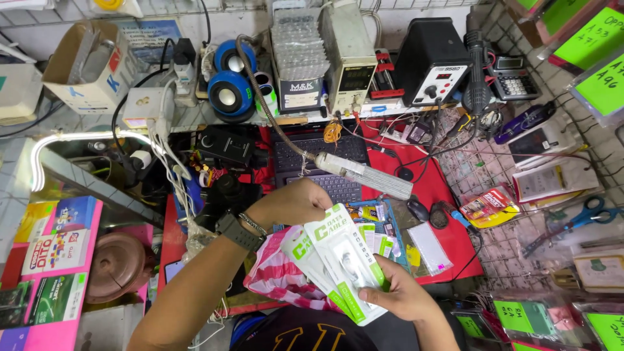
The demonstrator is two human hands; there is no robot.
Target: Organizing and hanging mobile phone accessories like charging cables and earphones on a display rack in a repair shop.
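Head view, cable packets [344,266] fanned between left hand [296,203], right hand [396,296]

A pair of round blue speakers with white centres [227,78] sits on the back shelf beside an open brown cardboard box [88,65]; a black soldering station with a red display [432,68] stands to the right, next to a grey desk calculator [515,77]; a dark laptop keyboard [318,166] lies on the red mat [448,240] under a silver ribbed lamp head on a flexible neck [367,175]; blue-handled scissors [578,218] rest on the wire grid at right; a brown round lid [117,266] sits at left by pink-edged packets [55,260].
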